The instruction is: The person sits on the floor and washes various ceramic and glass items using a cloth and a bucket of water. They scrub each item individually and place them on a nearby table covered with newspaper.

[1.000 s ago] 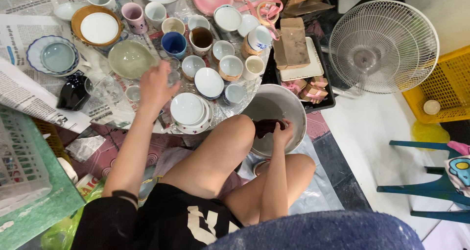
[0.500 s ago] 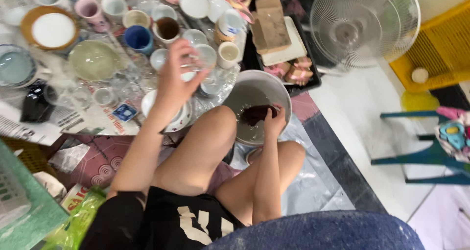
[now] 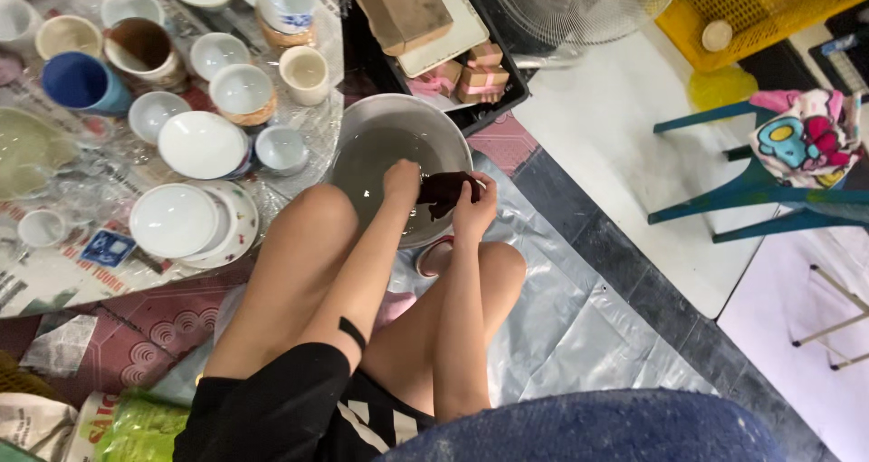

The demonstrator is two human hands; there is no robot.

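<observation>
Dark maroon cloth (image 3: 448, 190) sat right over the round metal basin (image 3: 362, 118), bunched up between both hands just above the water. The left hand (image 3: 401, 180) was clamped on its left end, fingers curled down toward the water, and the right hand (image 3: 474, 210) pinched the other end tight, thumb on top. The basin stood on the floor in front of the person's bent knees, its near rim hidden behind the forearms. Just past the basin's far rim lay a black tray (image 3: 507, 89) carrying a brown block (image 3: 403, 5) on a pale board and a few small pink-ribboned boxes (image 3: 480, 75). To the left, on plastic over newspaper, spread a crowd of ceramics: a white lidded bowl (image 3: 201, 143), a stacked white plate (image 3: 174, 219), a small cream cup (image 3: 304, 71), a blue cup (image 3: 80, 82). Up top stood a white fan (image 3: 579, 5); off to the right, a teal chair (image 3: 751, 190) with a patterned cloth draped on it
</observation>
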